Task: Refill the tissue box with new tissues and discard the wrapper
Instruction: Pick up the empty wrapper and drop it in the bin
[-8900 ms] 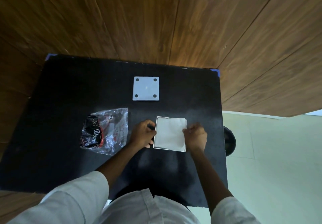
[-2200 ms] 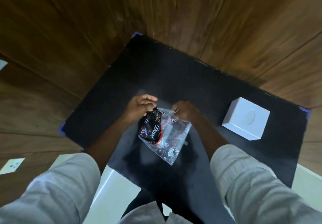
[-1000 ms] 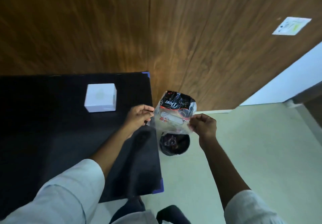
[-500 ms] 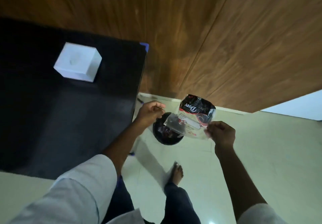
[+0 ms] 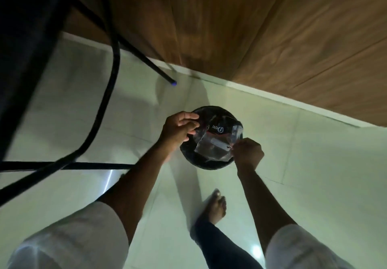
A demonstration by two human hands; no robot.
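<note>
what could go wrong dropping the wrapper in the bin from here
The wrapper is light, crinkled film spread flat over the bin, so it may catch on the rim or drift onto the floor when released. The right hand pinches only one corner while the left hand looks loose, so it could swing sideways and miss the opening.

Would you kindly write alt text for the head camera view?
A person's left hand and right hand hold a clear plastic wrapper over a round black bin on a pale tiled floor, beside a black table leg.
</note>
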